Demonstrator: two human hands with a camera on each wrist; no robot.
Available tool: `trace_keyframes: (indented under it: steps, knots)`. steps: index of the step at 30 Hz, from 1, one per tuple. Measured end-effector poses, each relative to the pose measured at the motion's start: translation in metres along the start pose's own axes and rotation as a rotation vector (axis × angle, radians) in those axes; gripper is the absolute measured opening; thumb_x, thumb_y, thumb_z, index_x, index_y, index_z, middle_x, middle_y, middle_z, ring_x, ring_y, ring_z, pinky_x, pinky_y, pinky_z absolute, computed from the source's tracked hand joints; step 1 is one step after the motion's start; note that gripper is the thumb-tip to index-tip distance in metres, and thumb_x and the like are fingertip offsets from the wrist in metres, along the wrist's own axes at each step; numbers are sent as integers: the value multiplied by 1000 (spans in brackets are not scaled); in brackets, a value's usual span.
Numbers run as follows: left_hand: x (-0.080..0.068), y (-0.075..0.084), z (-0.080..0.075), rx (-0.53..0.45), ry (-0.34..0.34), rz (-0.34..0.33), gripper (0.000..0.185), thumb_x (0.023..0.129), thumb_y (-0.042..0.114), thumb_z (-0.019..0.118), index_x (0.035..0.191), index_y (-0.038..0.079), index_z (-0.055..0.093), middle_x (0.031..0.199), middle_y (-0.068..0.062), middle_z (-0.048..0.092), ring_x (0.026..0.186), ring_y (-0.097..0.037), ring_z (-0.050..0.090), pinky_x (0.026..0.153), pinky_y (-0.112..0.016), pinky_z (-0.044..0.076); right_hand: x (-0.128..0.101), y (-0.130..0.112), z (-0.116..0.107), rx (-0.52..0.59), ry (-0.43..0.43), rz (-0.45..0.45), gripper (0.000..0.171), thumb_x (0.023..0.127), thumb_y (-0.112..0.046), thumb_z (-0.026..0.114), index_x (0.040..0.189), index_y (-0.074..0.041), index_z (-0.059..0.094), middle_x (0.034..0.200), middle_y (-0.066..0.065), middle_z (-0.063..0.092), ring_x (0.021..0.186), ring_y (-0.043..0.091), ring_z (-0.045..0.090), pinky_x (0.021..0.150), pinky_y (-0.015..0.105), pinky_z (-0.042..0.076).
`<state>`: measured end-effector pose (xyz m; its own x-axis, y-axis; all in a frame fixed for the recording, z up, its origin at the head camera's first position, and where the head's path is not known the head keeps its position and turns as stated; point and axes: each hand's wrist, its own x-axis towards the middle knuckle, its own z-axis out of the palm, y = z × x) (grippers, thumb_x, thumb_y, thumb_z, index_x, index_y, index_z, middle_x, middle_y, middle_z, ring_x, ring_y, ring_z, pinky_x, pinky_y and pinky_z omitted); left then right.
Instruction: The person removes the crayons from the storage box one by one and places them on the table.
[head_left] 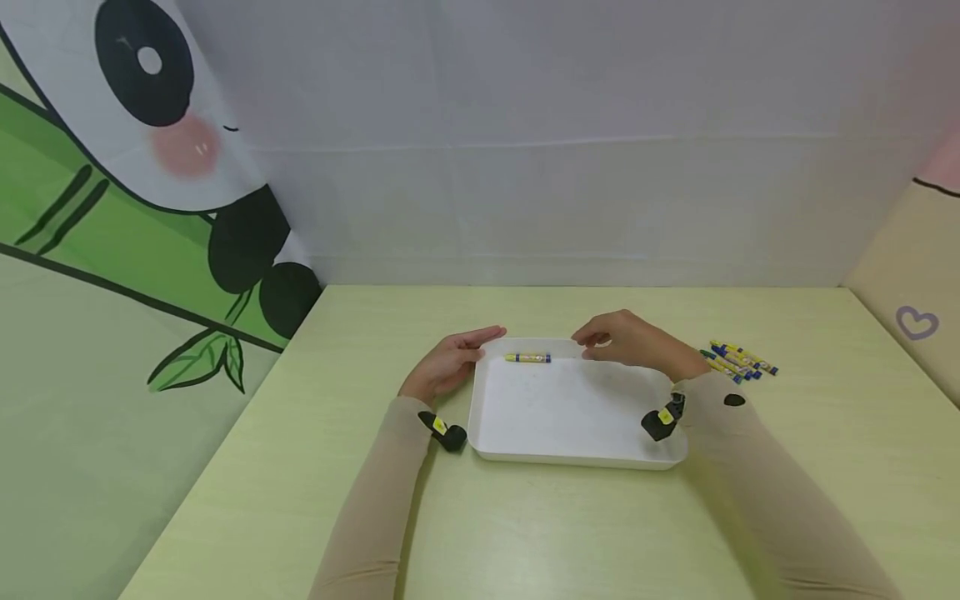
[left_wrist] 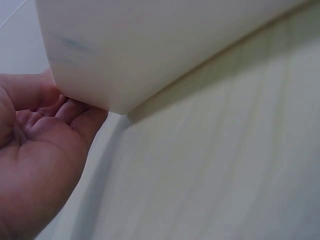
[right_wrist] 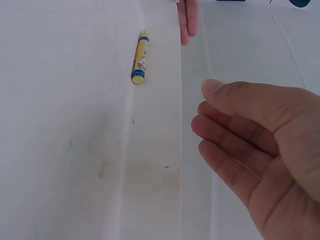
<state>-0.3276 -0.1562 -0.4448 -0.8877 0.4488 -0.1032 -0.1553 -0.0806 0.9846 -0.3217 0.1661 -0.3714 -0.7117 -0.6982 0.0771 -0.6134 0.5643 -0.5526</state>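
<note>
A white tray (head_left: pixel 570 417) lies on the pale green table (head_left: pixel 525 533). One yellow and blue crayon (head_left: pixel 528 358) lies inside it near the far rim, and the right wrist view shows that crayon (right_wrist: pixel 140 57) on the tray floor (right_wrist: pixel 75 150). My left hand (head_left: pixel 459 355) rests against the tray's far left corner with its fingers extended; in the left wrist view the palm (left_wrist: pixel 35 150) sits beside the tray's corner (left_wrist: pixel 125 60). My right hand (head_left: pixel 603 340) hovers over the far rim to the right of the crayon. Its relaxed fingers (right_wrist: pixel 235 135) hold nothing.
Several more yellow and blue crayons (head_left: pixel 738 360) lie in a heap on the table to the right of the tray. White wall panels stand behind the table, with a panda picture at the left. Bare table surface extends in front of the tray and on both sides.
</note>
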Motion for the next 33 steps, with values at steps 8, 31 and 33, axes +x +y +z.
trace_keyframes:
  steps: [8, 31, 33]
  knots:
    - [6, -1, 2, 5, 21, 3, 51, 98, -10, 35, 148, 4, 37, 156, -7, 33, 146, -24, 25, 118, -44, 24, 17, 4, 13, 9, -69, 18, 37, 89, -7, 66, 124, 4, 61, 121, 19, 65, 111, 31, 62, 95, 43, 51]
    - [15, -1, 5, 27, 42, 10, 51, 98, -8, 36, 147, 4, 38, 156, -7, 33, 146, -23, 24, 119, -44, 23, 40, 6, 32, -86, -135, 99, 39, 93, -8, 62, 131, -3, 59, 132, 15, 60, 121, 30, 56, 103, 45, 46]
    - [15, 0, 5, 25, 40, 9, 51, 98, -8, 35, 147, 4, 37, 156, -7, 33, 147, -23, 23, 119, -44, 22, 41, 5, 33, -94, -134, 101, 38, 93, -8, 61, 131, -3, 59, 133, 15, 59, 122, 30, 55, 104, 45, 45]
